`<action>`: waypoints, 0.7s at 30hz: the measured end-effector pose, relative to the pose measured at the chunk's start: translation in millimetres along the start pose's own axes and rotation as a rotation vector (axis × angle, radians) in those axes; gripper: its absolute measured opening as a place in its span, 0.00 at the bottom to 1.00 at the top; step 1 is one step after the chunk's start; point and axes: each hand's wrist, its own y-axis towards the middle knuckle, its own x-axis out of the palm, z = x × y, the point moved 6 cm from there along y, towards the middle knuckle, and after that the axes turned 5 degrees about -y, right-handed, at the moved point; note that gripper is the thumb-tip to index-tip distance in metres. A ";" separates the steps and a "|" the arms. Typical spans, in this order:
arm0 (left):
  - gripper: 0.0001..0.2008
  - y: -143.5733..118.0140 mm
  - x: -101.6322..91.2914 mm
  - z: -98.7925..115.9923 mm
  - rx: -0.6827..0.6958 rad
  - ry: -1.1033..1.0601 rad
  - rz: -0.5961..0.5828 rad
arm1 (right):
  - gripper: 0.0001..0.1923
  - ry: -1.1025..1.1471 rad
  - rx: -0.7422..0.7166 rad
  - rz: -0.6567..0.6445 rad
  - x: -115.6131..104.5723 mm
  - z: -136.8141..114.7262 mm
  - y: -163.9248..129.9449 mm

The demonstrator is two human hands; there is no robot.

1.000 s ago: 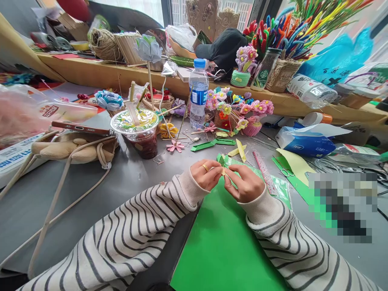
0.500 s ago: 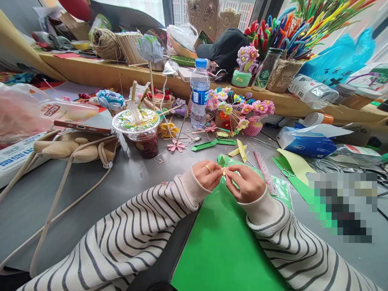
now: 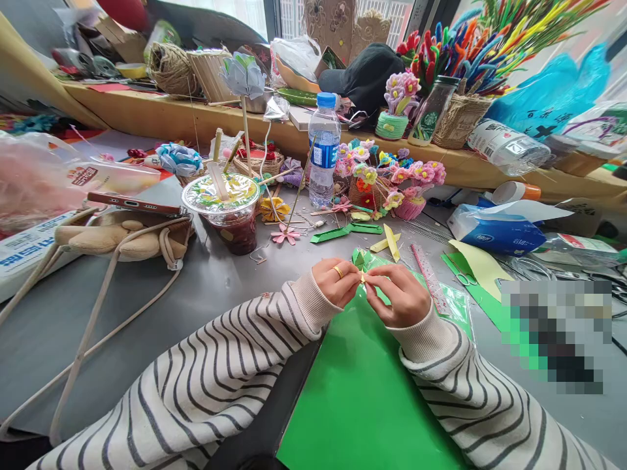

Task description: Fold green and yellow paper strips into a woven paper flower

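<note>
1. both hands, left hand point(image 3: 337, 282) and right hand point(image 3: 400, 295), are pinched together on a small yellow paper piece point(image 3: 363, 277), held just above the green sheet point(image 3: 365, 385).
2. the piece is tiny and folded; its direction and long axis cannot be told.
3. a grey tabletop point(image 3: 215, 287) is crowded with a lidded drink cup point(image 3: 226, 212), a water bottle point(image 3: 323, 150) and paper flowers point(image 3: 386, 176), below a wooden window ledge point(image 3: 161, 117).
</note>
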 end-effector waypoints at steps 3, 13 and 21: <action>0.05 -1.1 1.2 -0.3 0.019 0.005 -0.018 | 0.05 0.022 0.004 -0.013 1.2 1.9 -0.5; 0.11 -1.0 -2.9 -14.1 -0.337 -0.182 0.071 | 0.06 0.027 0.101 0.003 0.8 11.3 -2.5; 0.16 -28.6 52.3 -33.2 -1.563 -1.457 -0.049 | 0.08 -0.019 0.065 0.119 -11.8 14.8 0.1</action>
